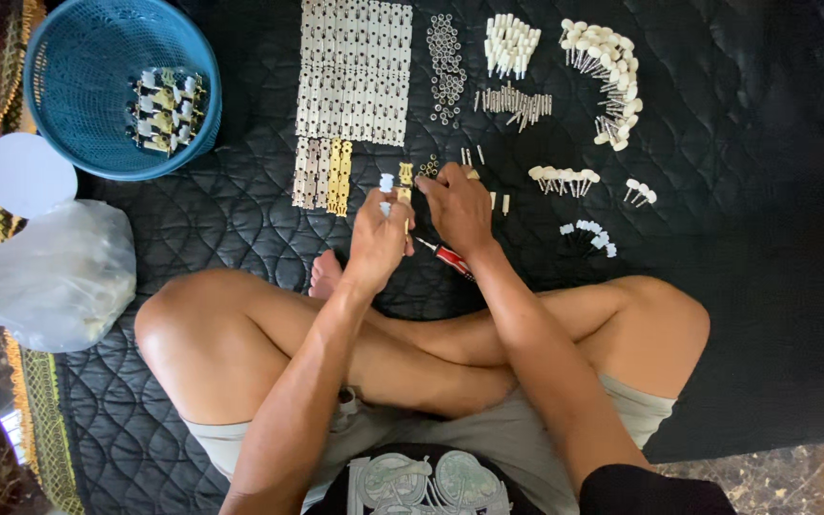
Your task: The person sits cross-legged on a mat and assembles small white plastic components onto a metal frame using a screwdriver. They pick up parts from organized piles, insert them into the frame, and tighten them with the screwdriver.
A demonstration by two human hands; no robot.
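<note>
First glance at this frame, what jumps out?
The two hands at centre: the left hand holds a small gold plate with a white knob, and the right hand is close against it. Above them on the black quilted mat lie neat rows of pale metal strips and piles of white-headed pegs. At top left, a blue basket holds finished pieces.

In my left hand (380, 234) I hold a small gold strip with a white knob (389, 183) at its top, standing upright between my fingers. My right hand (460, 212) rests just beside it, fingertips down on a few tiny loose rings (428, 168) on the mat, with a red-handled screwdriver (446, 256) lying slantwise under my wrist.
</note>
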